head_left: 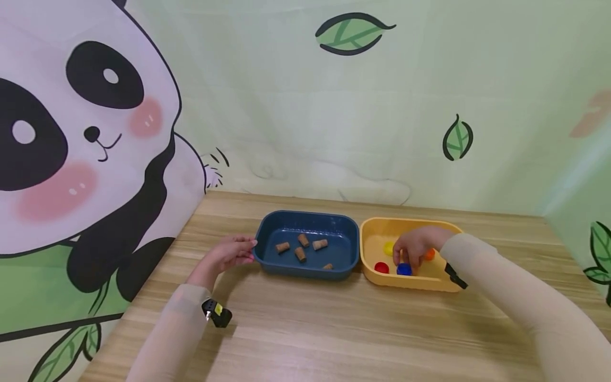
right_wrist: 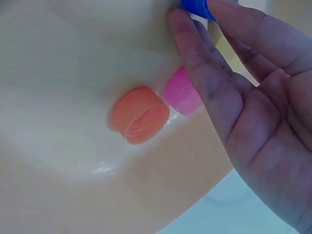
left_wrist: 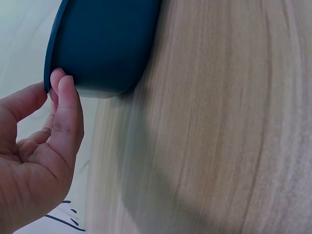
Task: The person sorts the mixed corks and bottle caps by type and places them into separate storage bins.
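Observation:
My left hand point(head_left: 233, 253) pinches the left rim of a dark blue tray point(head_left: 303, 272); the left wrist view shows the thumb at the rim and fingertips against the outer wall. Several brown corks point(head_left: 299, 254) lie in this tray. Inside the yellow tray point(head_left: 406, 285), my right hand point(head_left: 416, 245) reaches down and holds a blue bottle cap point(head_left: 404, 269) between thumb and fingers. A red cap point(head_left: 381, 267) lies just left of it, and a yellow cap point(head_left: 389, 248) behind. Near the palm are an orange cap point(right_wrist: 140, 116) and a pink cap point(right_wrist: 183, 92).
Both trays stand side by side on a wood-grain table point(head_left: 296, 329), the blue one on the left. Behind them hangs a pale green cloth point(head_left: 286, 132) printed with leaves and a large panda point(head_left: 95, 132).

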The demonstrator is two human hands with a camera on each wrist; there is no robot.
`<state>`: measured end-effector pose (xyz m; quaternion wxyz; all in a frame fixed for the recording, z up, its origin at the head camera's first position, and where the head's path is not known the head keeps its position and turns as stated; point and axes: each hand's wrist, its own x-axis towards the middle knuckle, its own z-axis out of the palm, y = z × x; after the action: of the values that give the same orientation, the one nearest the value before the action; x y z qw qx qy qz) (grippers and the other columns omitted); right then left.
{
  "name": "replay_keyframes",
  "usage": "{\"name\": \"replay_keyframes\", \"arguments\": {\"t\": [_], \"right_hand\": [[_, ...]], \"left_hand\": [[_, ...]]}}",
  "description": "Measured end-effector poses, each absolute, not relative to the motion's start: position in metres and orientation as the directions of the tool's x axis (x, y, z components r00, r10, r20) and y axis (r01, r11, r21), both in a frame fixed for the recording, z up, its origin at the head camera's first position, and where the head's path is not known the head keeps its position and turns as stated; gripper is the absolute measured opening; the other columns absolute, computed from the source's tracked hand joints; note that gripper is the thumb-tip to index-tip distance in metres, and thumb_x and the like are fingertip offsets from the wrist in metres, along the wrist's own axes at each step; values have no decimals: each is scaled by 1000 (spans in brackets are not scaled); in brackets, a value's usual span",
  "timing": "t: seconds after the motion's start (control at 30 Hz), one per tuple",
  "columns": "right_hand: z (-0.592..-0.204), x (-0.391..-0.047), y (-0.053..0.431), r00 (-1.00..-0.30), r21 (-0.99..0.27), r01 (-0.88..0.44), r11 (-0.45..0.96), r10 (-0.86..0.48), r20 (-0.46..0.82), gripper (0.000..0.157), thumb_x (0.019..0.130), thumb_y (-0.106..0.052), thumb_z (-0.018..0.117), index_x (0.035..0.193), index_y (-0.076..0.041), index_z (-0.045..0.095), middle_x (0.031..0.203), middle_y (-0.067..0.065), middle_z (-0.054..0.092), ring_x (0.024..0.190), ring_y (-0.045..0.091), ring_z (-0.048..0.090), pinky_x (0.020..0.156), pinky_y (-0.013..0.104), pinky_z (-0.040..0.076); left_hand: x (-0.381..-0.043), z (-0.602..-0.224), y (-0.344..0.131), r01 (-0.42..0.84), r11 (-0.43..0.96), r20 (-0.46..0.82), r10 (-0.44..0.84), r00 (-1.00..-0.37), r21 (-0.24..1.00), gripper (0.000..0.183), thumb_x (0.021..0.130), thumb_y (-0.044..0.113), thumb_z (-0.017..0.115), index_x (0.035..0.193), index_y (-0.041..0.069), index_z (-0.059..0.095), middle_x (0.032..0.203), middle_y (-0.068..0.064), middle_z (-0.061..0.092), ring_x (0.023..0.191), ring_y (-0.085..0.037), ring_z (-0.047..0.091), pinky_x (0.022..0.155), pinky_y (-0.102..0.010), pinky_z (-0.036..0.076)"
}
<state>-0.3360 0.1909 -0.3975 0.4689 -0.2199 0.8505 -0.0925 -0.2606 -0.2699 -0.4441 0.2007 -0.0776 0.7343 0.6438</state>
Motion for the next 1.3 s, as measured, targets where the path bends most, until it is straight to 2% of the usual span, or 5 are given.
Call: {"name": "replay_keyframes", "arguments": {"t": [0.37,0.67,0.87,1.07,1.3], "right_hand": [[-386,-336,195,-469,-362,-315,877,-476,-744,34,92,4,70,125,-3,64,105,7,64,84,13,58,80,22,59],[-357,-325,210,-588,-363,-397,843,-537,-605,32,89,2,64,121,1,65,106,9,65,92,17,58,87,31,60],[-319,-300,222,-669,-461,-404,790,-599,-440,33,99,-11,60,127,8,61,110,15,70,96,19,66,90,40,62],[-305,-257,233,-778,-536,-418,733,-594,-205,26,103,-17,59,122,-1,67,110,6,73,95,14,65,86,32,60],[-339,-209,240,-837,-697,-381,607,-546,-19,20,103,-10,60,117,0,68,105,7,73,87,2,64,78,19,59]], "left_hand": [[-261,-445,-272,-362,174,-388,147,-910,916,38,108,14,50,136,-13,47,77,5,65,72,-4,63,68,-15,59],[-259,-442,-268,-352,199,-380,122,-917,915,43,108,13,49,139,-17,43,79,3,64,71,-4,62,67,-15,59],[-257,-441,-263,-334,242,-366,101,-925,911,44,108,13,49,140,-17,45,79,4,62,71,-4,61,67,-15,58],[-258,-440,-259,-313,252,-341,76,-937,916,43,108,11,51,139,-18,46,76,5,63,68,-3,61,65,-15,58],[-255,-444,-258,-268,297,-288,23,-957,916,44,105,10,55,136,-20,50,75,4,65,66,-3,62,64,-16,59]]}}
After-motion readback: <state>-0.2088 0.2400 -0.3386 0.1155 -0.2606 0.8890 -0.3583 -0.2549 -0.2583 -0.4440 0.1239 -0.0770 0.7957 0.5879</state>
